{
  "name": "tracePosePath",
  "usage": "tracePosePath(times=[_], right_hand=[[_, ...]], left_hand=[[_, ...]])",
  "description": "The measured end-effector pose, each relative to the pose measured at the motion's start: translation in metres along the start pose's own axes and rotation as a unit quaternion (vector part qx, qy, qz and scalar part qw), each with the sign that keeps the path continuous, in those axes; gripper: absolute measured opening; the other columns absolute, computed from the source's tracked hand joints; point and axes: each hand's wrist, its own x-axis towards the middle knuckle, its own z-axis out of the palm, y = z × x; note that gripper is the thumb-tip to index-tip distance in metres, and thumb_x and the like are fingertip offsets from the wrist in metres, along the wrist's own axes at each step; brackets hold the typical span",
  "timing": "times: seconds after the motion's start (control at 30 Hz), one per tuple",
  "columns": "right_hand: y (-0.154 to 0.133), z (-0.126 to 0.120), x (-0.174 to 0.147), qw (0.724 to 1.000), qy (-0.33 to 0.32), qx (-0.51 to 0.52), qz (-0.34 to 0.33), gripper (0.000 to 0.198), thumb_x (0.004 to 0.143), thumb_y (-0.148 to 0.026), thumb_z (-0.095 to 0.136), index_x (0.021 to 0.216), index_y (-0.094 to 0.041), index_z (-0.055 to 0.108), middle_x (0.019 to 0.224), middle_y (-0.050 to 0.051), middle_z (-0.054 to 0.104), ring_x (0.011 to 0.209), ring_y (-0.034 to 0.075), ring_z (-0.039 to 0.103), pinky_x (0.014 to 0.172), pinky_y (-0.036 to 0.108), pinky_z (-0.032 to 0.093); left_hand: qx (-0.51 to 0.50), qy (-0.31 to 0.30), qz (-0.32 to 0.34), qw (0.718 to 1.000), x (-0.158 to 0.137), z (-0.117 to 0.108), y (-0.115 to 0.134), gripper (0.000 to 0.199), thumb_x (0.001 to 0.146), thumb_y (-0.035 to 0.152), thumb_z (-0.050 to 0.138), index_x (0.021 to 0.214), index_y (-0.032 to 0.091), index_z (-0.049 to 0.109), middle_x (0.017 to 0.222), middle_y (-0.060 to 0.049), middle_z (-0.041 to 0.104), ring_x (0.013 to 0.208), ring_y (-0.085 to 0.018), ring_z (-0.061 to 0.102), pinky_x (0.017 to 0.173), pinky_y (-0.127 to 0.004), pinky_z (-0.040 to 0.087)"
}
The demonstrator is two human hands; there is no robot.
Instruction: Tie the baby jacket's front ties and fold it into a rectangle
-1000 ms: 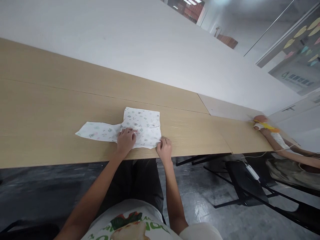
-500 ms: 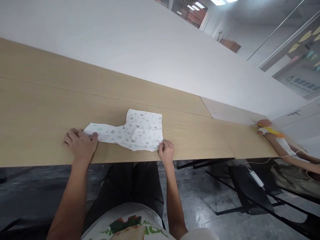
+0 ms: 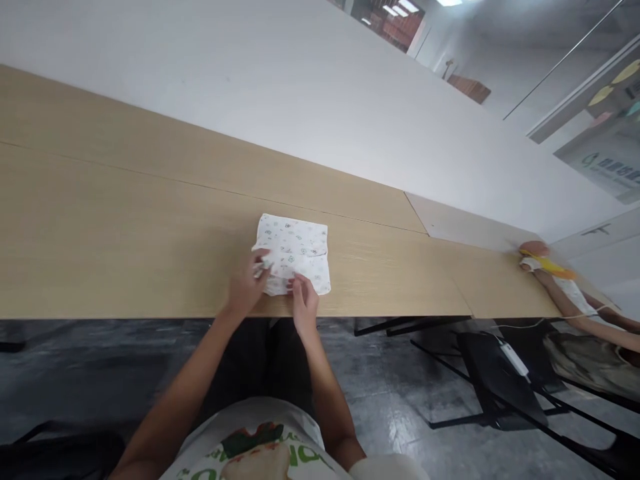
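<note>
A small white garment with a fine scattered print lies folded into a rough square near the table's front edge. My left hand is at its left side, thumb and fingers closed on the folded-over cloth, slightly blurred. At the front edge, my right hand has its fingertips pinched on the cloth, right of my left hand. The strip that is folded in lies partly beneath my fingers, so its end is hidden.
The wooden table runs along a white partition. Far right, another person's arms rest near a yellow-and-white doll-like item. A black folding chair carries a white power strip.
The long strip that stuck out to the left is now folded right, over the garment's body. My left hand moved right with it, and my right hand shifted left along the front edge.
</note>
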Motion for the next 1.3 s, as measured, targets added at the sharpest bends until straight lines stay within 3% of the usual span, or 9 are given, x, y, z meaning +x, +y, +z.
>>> tracePosePath(times=[0.1, 0.17, 0.27, 0.43, 0.53, 0.7, 0.9, 1.1, 1.3], right_hand=[[-0.003, 0.022, 0.022, 0.997, 0.014, 0.036, 0.06, 0.038, 0.096, -0.05, 0.047, 0.105, -0.016, 0.061, 0.079, 0.003, 0.067, 0.07, 0.016, 0.064, 0.062, 0.027, 0.055], [-0.002, 0.024, 0.038, 0.997, 0.037, 0.001, 0.07, 0.032, 0.093, -0.045, 0.053, 0.1, -0.016, 0.063, 0.067, -0.002, 0.059, 0.061, 0.014, 0.059, 0.058, 0.024, 0.052], [0.002, 0.018, 0.054, 0.994, 0.047, -0.04, 0.095, 0.032, 0.09, -0.033, 0.056, 0.114, -0.013, 0.063, 0.06, -0.006, 0.049, 0.054, 0.012, 0.056, 0.052, 0.022, 0.05], [0.013, 0.005, 0.063, 0.989, 0.061, -0.079, 0.109, 0.043, 0.086, -0.026, 0.054, 0.126, -0.012, 0.059, 0.064, -0.006, 0.049, 0.05, 0.012, 0.061, 0.047, 0.021, 0.048], [0.02, -0.001, 0.064, 0.987, 0.065, -0.133, 0.053, 0.047, 0.081, -0.019, 0.052, 0.127, -0.016, 0.058, 0.076, -0.002, 0.062, 0.056, 0.013, 0.063, 0.056, 0.023, 0.052], [0.024, -0.012, 0.059, 0.964, 0.027, -0.258, -0.066, 0.051, 0.075, -0.007, 0.047, 0.122, -0.019, 0.065, 0.107, 0.009, 0.07, 0.097, 0.022, 0.067, 0.089, 0.034, 0.054], [0.024, -0.04, 0.039, 0.924, -0.006, -0.366, -0.113, 0.03, 0.09, -0.015, 0.051, 0.113, -0.015, 0.07, 0.108, 0.016, 0.072, 0.109, 0.028, 0.064, 0.106, 0.049, 0.043], [0.025, -0.084, 0.012, 0.915, -0.101, -0.355, -0.16, 0.032, 0.097, -0.031, 0.055, 0.122, -0.016, 0.067, 0.133, 0.016, 0.065, 0.133, 0.03, 0.054, 0.116, 0.056, 0.033], [0.025, -0.114, 0.012, 0.93, -0.187, -0.266, -0.169, 0.05, 0.085, -0.003, 0.044, 0.125, -0.019, 0.068, 0.134, 0.01, 0.066, 0.134, 0.022, 0.055, 0.116, 0.048, 0.042]], left_hand=[[-0.007, -0.098, 0.1, 0.99, -0.01, 0.026, 0.017, 0.036, 0.094, 0.03, 0.042, 0.126, 0.021, 0.057, 0.124, -0.01, 0.068, 0.113, -0.022, 0.063, 0.104, -0.04, 0.047], [0.015, -0.107, 0.134, 0.985, -0.014, 0.032, 0.016, 0.04, 0.094, 0.025, 0.041, 0.131, 0.02, 0.056, 0.129, -0.012, 0.066, 0.121, -0.024, 0.06, 0.112, -0.044, 0.04], [0.071, -0.061, 0.104, 0.99, -0.019, 0.026, 0.003, 0.044, 0.091, 0.025, 0.046, 0.133, 0.018, 0.055, 0.135, -0.014, 0.062, 0.13, -0.027, 0.053, 0.116, -0.047, 0.035], [0.102, -0.036, 0.022, 0.994, -0.021, 0.008, -0.025, 0.047, 0.086, 0.019, 0.045, 0.132, 0.017, 0.058, 0.138, -0.014, 0.06, 0.127, -0.029, 0.056, 0.108, -0.046, 0.045], [0.096, -0.06, -0.001, 0.994, -0.021, 0.004, -0.034, 0.044, 0.085, 0.017, 0.04, 0.122, 0.018, 0.064, 0.127, -0.012, 0.067, 0.116, -0.028, 0.063, 0.102, -0.044, 0.049], [0.081, -0.095, 0.037, 0.992, -0.022, 0.002, -0.038, 0.036, 0.086, 0.02, 0.039, 0.102, 0.019, 0.071, 0.117, -0.011, 0.072, 0.116, -0.027, 0.063, 0.103, -0.043, 0.05], [0.101, -0.136, 0.073, 0.983, -0.027, -0.014, -0.042, 0.037, 0.086, 0.028, 0.044, 0.111, 0.023, 0.072, 0.125, -0.009, 0.069, 0.122, -0.027, 0.06, 0.109, -0.047, 0.045], [0.078, -0.193, 0.116, 0.971, -0.03, -0.032, -0.05, 0.048, 0.081, 0.025, 0.044, 0.123, 0.027, 0.069, 0.133, -0.006, 0.066, 0.127, -0.026, 0.057, 0.112, -0.046, 0.043], [0.07, -0.186, 0.098, 0.975, -0.028, -0.035, -0.054, 0.041, 0.088, 0.03, 0.04, 0.113, 0.026, 0.072, 0.124, -0.008, 0.07, 0.116, -0.026, 0.063, 0.108, -0.047, 0.045]])
